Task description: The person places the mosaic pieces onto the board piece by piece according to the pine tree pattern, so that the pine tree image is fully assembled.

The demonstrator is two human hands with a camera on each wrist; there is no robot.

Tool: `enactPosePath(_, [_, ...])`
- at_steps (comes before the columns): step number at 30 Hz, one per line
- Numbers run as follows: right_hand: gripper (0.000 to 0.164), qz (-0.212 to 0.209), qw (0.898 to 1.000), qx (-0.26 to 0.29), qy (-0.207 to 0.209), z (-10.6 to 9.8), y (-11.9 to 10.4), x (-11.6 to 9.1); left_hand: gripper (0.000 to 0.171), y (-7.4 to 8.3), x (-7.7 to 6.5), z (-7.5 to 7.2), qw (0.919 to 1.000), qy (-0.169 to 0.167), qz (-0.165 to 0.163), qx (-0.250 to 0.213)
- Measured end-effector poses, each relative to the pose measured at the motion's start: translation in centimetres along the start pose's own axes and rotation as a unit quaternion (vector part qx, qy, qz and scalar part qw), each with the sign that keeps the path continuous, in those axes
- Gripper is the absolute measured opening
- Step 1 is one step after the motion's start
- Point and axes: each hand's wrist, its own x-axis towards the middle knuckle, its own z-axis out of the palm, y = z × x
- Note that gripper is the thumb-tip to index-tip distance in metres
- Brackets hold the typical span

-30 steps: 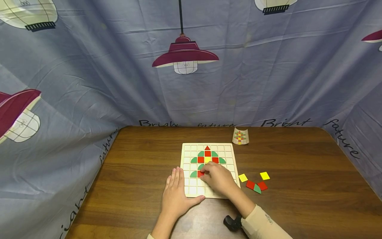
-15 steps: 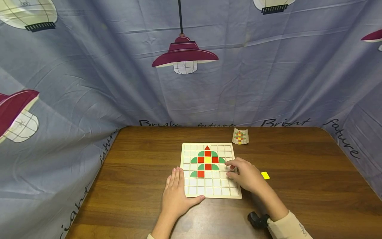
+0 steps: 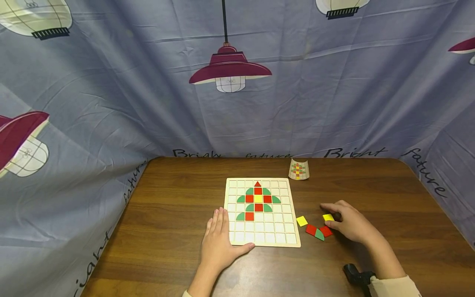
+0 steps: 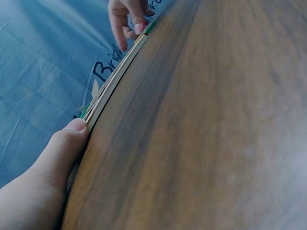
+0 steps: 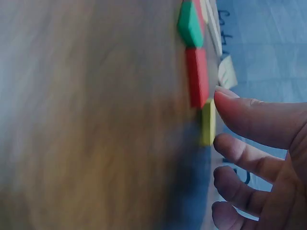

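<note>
My left hand (image 3: 218, 243) lies along the lower left corner of a pale wooden grid board (image 3: 241, 237). Its fingers are straight against the left edge, and the thumb (image 4: 72, 132) touches the near edge. Red, green and yellow tiles form a tree-like pattern on the board, with a red triangle (image 3: 257, 184) at its top. Over on the right, my right hand (image 3: 350, 222) hovers around a yellow square tile (image 3: 328, 218), thumb and fingers apart on either side. In the right wrist view the yellow tile (image 5: 207, 122) still lies on the table.
Beside the board lie another yellow tile (image 3: 302, 221), a red tile (image 3: 311, 229), a green quarter-round tile (image 3: 319, 234) and a second red tile (image 3: 326, 231). A small curled pattern card (image 3: 299, 169) stands behind. Grey-blue cloth (image 3: 315, 115) hangs past the table's far edge.
My right hand has left the board and moved right to the loose yellow tile. A red square and a green quarter-round show where it was. My left hand has stayed put.
</note>
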Motion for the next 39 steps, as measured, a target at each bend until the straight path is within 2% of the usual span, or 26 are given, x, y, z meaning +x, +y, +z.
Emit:
enactPosePath(4, [0.045,0.004,1.0,0.001,-0.005,0.1,0.6,-0.3,0.131,0.0,0.0,-0.1,1.0,-0.003,-0.002,-0.004])
enactPosePath(12, [0.025,0.014,1.0,0.002,0.011,0.3,0.7,-0.1,0.131,0.0,0.0,-0.2,0.9999,-0.007,-0.004,-0.008])
enactPosePath(20, [0.026,0.053,0.998,-0.018,-0.004,0.0,0.0,0.6,0.13,0.0,0.0,-0.1,1.0,-0.004,-0.003,-0.004])
enactPosePath(24, [0.02,0.066,0.998,-0.014,0.012,0.1,-1.1,1.0,0.13,0.0,0.0,-0.1,1.0,-0.003,-0.002,-0.007])
enactPosePath(30, [0.014,0.035,0.998,0.015,0.043,1.0,-3.6,2.2,0.13,0.0,-0.1,-0.1,1.0,-0.004,-0.002,-0.009])
enactPosePath(33, [0.014,0.02,0.998,0.035,0.052,1.9,-5.1,2.9,0.13,0.0,-0.1,-0.1,1.0,-0.004,-0.002,-0.009])
enactPosePath(39, [0.015,-0.002,0.995,0.086,0.042,4.5,-8.8,4.2,0.13,0.0,0.0,-0.1,0.9999,-0.006,-0.003,-0.009])
